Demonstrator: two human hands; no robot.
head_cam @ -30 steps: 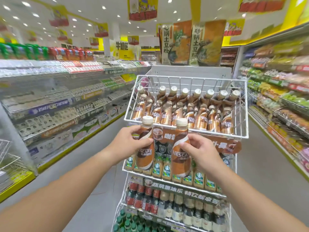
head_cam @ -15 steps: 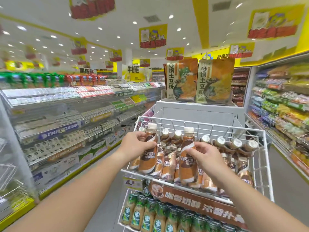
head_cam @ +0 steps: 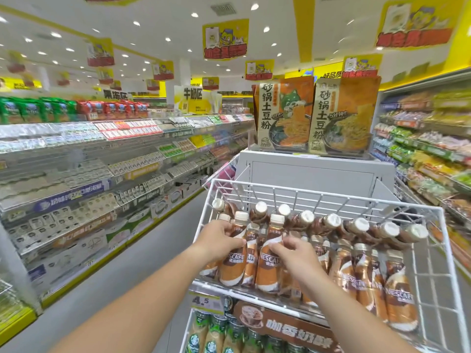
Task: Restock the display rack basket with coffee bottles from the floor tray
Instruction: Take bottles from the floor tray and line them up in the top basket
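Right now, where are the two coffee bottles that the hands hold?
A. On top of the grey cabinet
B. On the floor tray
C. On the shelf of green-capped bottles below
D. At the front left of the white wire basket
D: the left hand and right hand each grip a Nescafe bottle standing inside the white wire basket, at its front left.

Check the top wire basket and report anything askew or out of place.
Nothing stands out. Coffee bottles lean back in rows inside the white wire basket, caps on. The left hand and right hand each grip a bottle among the front row. No spills or damage show.
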